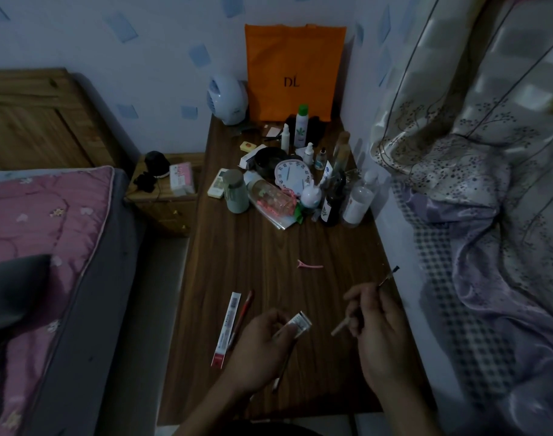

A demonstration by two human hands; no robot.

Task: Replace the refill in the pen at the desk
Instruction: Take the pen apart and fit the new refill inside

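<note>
1. The thin refill [386,278], dark at its far end, points up and right from the right hand [379,328], over the desk's [268,247] near right corner.
2. The right fingers curl round it and a beige barrel [341,328].
3. The left hand [256,350] pinches a small white packet [298,324] and a thin stick [281,369].
4. A long refill sleeve [226,328] lies beside a red pen [243,313]; what it holds, I cannot tell.

Cluttered wooden desk [268,247], pink clip [309,264]
</note>
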